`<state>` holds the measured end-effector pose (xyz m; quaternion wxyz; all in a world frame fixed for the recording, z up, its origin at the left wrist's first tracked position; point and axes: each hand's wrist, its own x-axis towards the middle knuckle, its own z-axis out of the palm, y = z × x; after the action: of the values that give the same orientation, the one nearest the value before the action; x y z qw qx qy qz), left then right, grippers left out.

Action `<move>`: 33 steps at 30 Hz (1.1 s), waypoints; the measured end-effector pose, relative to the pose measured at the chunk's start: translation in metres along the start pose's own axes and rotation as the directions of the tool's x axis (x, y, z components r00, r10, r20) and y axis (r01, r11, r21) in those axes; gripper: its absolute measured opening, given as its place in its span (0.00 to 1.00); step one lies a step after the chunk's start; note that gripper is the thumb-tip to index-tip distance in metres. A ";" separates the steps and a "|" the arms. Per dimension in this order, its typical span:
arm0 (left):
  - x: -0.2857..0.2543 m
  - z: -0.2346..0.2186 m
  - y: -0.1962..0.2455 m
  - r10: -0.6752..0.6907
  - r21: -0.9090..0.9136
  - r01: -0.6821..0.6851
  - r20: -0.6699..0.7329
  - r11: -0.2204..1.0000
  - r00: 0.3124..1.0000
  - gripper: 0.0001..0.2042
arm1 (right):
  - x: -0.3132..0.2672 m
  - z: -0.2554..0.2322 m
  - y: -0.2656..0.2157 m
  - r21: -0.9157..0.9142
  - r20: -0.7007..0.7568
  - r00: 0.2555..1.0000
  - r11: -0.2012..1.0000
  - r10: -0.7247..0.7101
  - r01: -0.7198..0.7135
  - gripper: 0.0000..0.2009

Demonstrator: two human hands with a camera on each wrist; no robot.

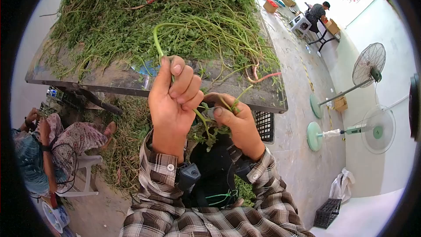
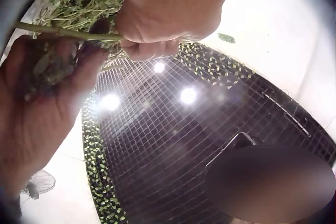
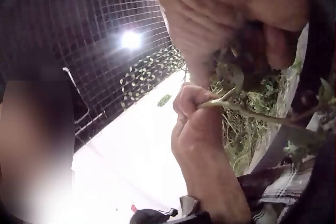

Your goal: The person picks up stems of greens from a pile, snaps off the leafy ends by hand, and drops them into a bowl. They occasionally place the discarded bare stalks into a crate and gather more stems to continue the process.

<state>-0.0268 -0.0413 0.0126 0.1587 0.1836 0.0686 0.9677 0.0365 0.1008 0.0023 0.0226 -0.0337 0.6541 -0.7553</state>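
In the head view the left hand (image 1: 175, 92) is raised in front of the table, its fingers curled round a thick green stem (image 1: 156, 39) whose bent top rises above the thumb. Below and to its right, the right hand (image 1: 237, 125) pinches leafy sprigs (image 1: 210, 136) between thumb and fingers. The left wrist view shows the stem (image 2: 79, 34) running between the left hand (image 2: 173, 8) and the right hand (image 2: 42, 108). In the right wrist view the left hand (image 3: 202, 129) holds a stem (image 3: 247, 112), with the right hand (image 3: 226, 19) close above.
A large heap of green plants (image 1: 131, 30) covers the table (image 1: 118, 81). More cuttings (image 1: 131, 149) lie on the floor. A seated person (image 1: 48, 149) is at the left; another (image 1: 315, 15) sits far right. Fans (image 1: 368, 63), a black crate (image 1: 327, 213) and a basket (image 1: 264, 125) stand to the right.
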 end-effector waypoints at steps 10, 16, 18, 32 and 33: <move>-0.001 0.001 -0.010 -0.063 0.116 0.067 -0.042 0.991 0.997 0.14 | 0.010 -0.001 0.017 -0.646 -0.134 0.937 0.745 -0.323 0.165 0.04; -0.003 0.003 0.017 0.124 0.097 -0.119 -0.047 0.988 0.991 0.15 | -0.011 -0.038 0.040 -0.048 -0.275 0.961 0.999 -0.012 -0.002 0.06; -0.003 0.002 0.017 0.133 0.095 -0.128 -0.046 0.987 0.990 0.15 | -0.018 -0.032 0.037 -0.075 -0.181 0.983 0.996 0.036 -0.050 0.06; -0.004 0.000 0.002 0.080 0.099 -0.074 -0.057 0.992 0.995 0.14 | -0.026 -0.004 0.041 -0.662 0.022 0.978 0.730 -0.208 0.170 0.06; -0.004 0.002 -0.002 0.059 0.109 -0.053 -0.057 0.993 0.997 0.14 | -0.025 -0.007 0.045 -0.777 0.007 0.948 0.595 -0.318 0.206 0.05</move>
<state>-0.0218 -0.0408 0.0123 0.1192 0.1643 0.1200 0.9718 0.0601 0.1034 -0.0443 -0.1486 -0.0860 0.9002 -0.4003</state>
